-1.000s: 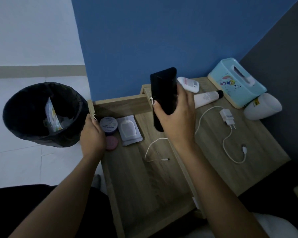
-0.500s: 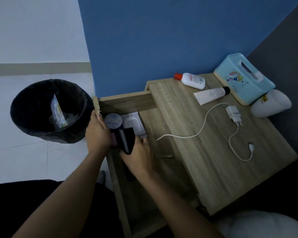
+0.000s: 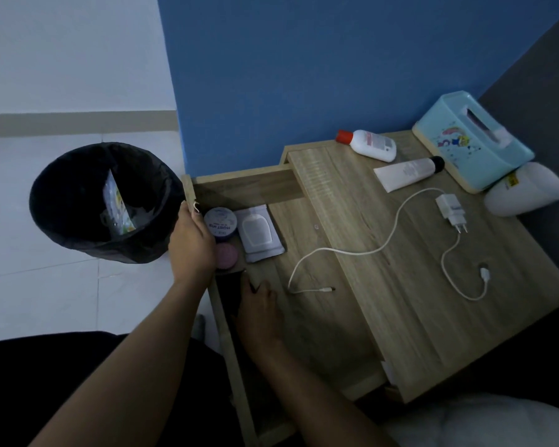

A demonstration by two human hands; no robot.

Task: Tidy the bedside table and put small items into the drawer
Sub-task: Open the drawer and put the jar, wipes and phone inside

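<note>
Laying the black phone (image 3: 231, 293) flat on the drawer (image 3: 307, 333) floor is the step in hand, and it looks nearly done: the right hand (image 3: 260, 312) rests over the phone's near-right edge, fingers spread low on it, though whether they grip it or only press it down cannot be told in the dim light. The phone lies along the drawer's left wall, directly below the left hand (image 3: 192, 241), which is closed around the drawer's front edge, steadying it. Just beyond the right hand's fingertips sit a pink disc (image 3: 226, 255), a round tin (image 3: 220, 221) and a flat white sachet (image 3: 260, 233), so the phone should be released where it lies and not slid forward into them. To the right of the hand, the white cable (image 3: 362, 250) trails off the table top (image 3: 400, 285) with its plug end in the drawer; the hand should probably lift straight up so it does not snag that cable. The charger plug (image 3: 450, 209), tube (image 3: 407, 172) and bottle (image 3: 370, 145) lie well apart, on the top.
</note>
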